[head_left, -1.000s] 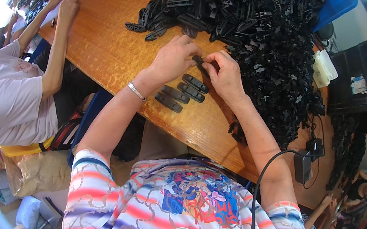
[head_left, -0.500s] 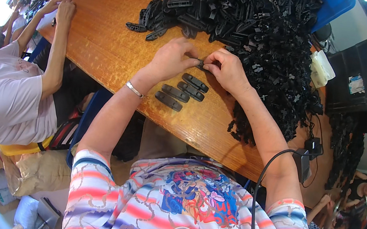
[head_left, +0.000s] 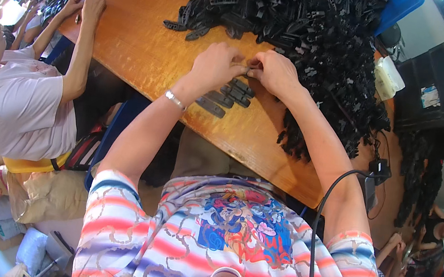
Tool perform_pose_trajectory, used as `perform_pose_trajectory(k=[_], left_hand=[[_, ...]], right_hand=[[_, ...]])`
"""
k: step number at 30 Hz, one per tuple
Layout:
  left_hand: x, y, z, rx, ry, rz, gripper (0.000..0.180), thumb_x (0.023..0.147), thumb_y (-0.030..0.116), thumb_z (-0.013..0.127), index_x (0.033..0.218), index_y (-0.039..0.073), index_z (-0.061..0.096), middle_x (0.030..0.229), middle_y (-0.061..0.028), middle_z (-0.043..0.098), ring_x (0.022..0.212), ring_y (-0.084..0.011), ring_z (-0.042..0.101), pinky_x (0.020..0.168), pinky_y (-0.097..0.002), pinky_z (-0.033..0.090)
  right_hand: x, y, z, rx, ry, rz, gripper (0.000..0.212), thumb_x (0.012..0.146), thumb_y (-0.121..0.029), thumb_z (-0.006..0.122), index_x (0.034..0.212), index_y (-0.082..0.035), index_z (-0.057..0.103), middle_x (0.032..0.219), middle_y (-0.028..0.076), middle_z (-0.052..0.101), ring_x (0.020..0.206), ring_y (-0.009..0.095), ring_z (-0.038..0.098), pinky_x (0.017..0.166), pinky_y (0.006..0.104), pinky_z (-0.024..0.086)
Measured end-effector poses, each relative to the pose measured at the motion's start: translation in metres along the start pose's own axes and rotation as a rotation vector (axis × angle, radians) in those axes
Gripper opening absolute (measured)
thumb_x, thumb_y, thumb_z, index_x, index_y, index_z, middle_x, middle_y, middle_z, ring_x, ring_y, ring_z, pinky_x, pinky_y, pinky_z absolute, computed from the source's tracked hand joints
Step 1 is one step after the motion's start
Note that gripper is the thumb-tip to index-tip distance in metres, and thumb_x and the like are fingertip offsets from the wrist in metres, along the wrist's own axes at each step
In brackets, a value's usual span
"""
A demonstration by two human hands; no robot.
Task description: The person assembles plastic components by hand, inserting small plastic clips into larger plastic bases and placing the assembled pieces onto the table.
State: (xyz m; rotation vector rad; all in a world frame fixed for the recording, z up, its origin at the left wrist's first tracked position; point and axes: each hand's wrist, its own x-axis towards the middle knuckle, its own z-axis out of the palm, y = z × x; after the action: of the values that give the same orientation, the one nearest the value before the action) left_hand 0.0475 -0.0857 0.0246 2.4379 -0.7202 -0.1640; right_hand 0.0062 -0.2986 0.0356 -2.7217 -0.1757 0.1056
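Left hand (head_left: 217, 66) and right hand (head_left: 276, 75) nearly meet over a wooden desk (head_left: 144, 44), fingertips pinched on a small dark part (head_left: 249, 71), mostly hidden between them. Four dark oblong pieces (head_left: 211, 107) lie side by side nearer the wearer; a black heap (head_left: 328, 57) rises beyond.

The left hand (head_left: 217, 66) and right hand (head_left: 276, 74) pinch a small dark part (head_left: 250, 71) over the table (head_left: 147, 64). Four dark bars (head_left: 220, 99) lie near, and a big black pile (head_left: 324, 68) too.
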Motion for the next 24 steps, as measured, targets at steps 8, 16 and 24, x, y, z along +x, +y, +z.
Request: perform_pose_trajectory(k=[8, 16, 24], left_hand=[[-0.131, 0.011, 0.006, 0.126, 0.226, 0.228, 0.071, 0.090, 0.035, 0.086, 0.152, 0.007, 0.064, 0.156, -0.0165, 0.063, 0.145, -0.0410, 0.058, 0.120, -0.0533, 0.044], [-0.261, -0.079, -0.045, 0.122, 0.416, 0.042, 0.023, 0.096, 0.014, 0.077, 0.117, 0.004, 0.077, 0.132, -0.0145, 0.075, 0.131, -0.0388, 0.065, 0.115, -0.0495, 0.048], [-0.172, -0.064, -0.053, 0.032, 0.608, 0.121, 0.014, 0.099, 0.001, 0.072, 0.112, 0.002, 0.076, 0.116, -0.0169, 0.077, 0.114, -0.0371, 0.071, 0.104, -0.0457, 0.054]], right_hand=[[-0.074, -0.064, 0.063, -0.059, 0.147, -0.146, 0.023, 0.092, -0.015, 0.077, 0.112, -0.005, 0.071, 0.111, 0.018, 0.070, 0.093, 0.038, 0.079, 0.079, 0.0492, 0.065], [-0.108, -0.135, 0.083, 0.251, -0.028, -0.462, 0.018, 0.097, -0.019, 0.076, 0.104, -0.004, 0.071, 0.106, 0.020, 0.069, 0.092, 0.039, 0.077, 0.074, 0.0504, 0.063], [-0.110, -0.016, 0.012, -0.089, 0.332, 0.025, 0.024, 0.097, -0.013, 0.079, 0.117, -0.007, 0.069, 0.116, 0.018, 0.067, 0.091, 0.042, 0.077, 0.076, 0.0495, 0.064]])
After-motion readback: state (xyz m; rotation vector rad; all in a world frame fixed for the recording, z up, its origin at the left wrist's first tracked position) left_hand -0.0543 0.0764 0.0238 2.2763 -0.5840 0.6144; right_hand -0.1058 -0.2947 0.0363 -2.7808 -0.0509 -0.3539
